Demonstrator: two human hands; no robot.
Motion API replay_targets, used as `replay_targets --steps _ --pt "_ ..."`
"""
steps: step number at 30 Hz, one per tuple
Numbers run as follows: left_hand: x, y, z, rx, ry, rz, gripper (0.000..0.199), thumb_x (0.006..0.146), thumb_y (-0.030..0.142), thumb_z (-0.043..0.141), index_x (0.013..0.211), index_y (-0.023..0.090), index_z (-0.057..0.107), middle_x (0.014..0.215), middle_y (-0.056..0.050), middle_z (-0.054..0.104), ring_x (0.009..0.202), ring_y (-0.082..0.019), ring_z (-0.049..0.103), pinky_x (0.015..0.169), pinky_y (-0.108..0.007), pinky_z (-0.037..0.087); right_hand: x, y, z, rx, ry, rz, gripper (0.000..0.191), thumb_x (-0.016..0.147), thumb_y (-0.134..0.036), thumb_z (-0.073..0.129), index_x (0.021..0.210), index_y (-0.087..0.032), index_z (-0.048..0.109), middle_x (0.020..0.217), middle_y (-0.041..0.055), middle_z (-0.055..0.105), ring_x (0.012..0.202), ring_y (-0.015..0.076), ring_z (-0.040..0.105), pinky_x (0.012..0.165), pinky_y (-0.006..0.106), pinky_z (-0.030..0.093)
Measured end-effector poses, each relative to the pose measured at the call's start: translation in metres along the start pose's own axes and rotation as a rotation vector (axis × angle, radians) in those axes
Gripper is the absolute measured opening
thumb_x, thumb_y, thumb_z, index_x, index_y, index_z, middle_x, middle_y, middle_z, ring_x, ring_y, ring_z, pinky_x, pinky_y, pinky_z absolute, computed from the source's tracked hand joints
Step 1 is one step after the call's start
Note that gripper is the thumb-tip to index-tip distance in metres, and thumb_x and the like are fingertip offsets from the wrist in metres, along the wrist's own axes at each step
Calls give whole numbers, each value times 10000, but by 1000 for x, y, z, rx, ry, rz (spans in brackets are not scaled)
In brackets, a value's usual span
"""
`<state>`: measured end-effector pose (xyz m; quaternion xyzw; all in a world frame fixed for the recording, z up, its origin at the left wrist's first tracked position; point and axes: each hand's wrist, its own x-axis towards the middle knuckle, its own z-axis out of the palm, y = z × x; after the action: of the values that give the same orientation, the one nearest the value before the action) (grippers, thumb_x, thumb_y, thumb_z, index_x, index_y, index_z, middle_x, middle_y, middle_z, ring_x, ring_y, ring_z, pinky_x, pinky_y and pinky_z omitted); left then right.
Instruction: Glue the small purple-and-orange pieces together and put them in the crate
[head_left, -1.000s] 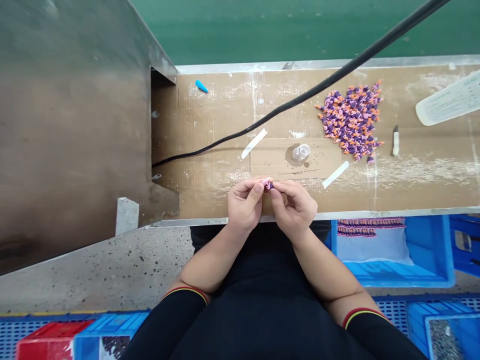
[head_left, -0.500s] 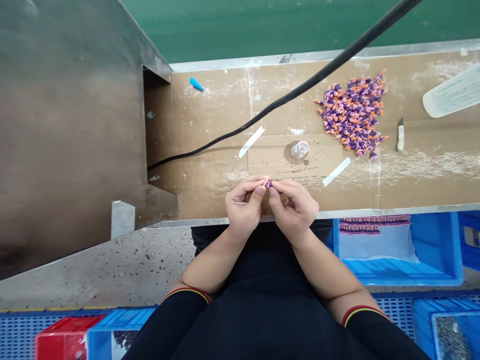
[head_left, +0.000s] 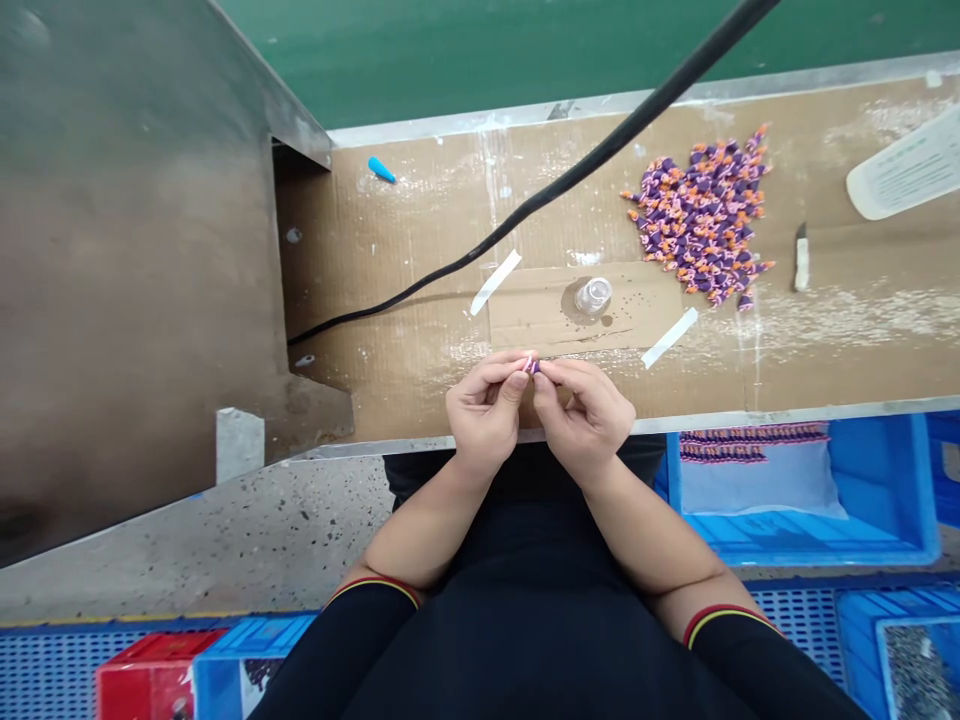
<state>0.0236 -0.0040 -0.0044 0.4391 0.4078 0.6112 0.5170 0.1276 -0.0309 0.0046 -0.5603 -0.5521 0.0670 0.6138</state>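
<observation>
Close to the table's front edge, a tiny purple and pink figure piece [head_left: 532, 366] is pinched between my two hands. My left hand [head_left: 487, 405] grips it by thumb and fingertips on the left side. On the right side my right hand [head_left: 585, 408] does the same, with its other fingers curled. The fingertips cover most of the piece. Just beyond the hands stands a small clear cup [head_left: 593, 296] on a cardboard strip [head_left: 525, 310] with wet spots. Further right lies a heap of similar purple, pink and orange pieces [head_left: 701, 220].
A black cable [head_left: 480, 258] crosses above the cardboard-covered table. A blue cone-shaped cap [head_left: 381, 169], a knife [head_left: 802, 258] and a white bottle [head_left: 904, 170] lie there. Left is a metal housing [head_left: 135, 270]. A blue crate [head_left: 877, 500] at lower right holds rows of pieces.
The view has shifted slightly, moving the table and crates a little in the picture. Both hands keep the same pinch on the small piece, with hardly any visible motion.
</observation>
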Motion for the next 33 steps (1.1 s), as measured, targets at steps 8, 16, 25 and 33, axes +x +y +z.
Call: replay_targets --steps 8,16,25,33 --pt "-2 1 0 56 -1 -4 131 922 406 877 934 276 875 1019 -64 843 958 -176 823 912 -316 686 1 1 -2 -28 -11 -50 259 965 -106 770 1160 -277 775 982 21 842 832 181 825 715 290 721" --pt "-2 7 -1 101 -86 49 104 989 346 804 1028 285 878 1087 -73 840 1033 -204 819 952 -362 681 3 3 -4 -38 -3 -35 185 988 -129 749 1112 -266 761 983 28 843 834 182 830 677 282 713" --pt "-4 3 -5 122 -117 65 145 1013 310 767 1110 299 875 1147 -80 838 1104 -221 813 1015 -379 669 1 4 -4 -72 -15 6 114 1004 -178 736 1077 -258 771 972 39 846 813 188 826 646 300 707" --pt "-4 4 -3 114 -99 64 131 999 312 788 1089 298 881 1122 -84 842 1082 -218 820 1016 -361 670 1 7 -3 -9 -1 17 192 979 -146 748 1113 -277 790 974 24 848 853 196 831 758 338 729"
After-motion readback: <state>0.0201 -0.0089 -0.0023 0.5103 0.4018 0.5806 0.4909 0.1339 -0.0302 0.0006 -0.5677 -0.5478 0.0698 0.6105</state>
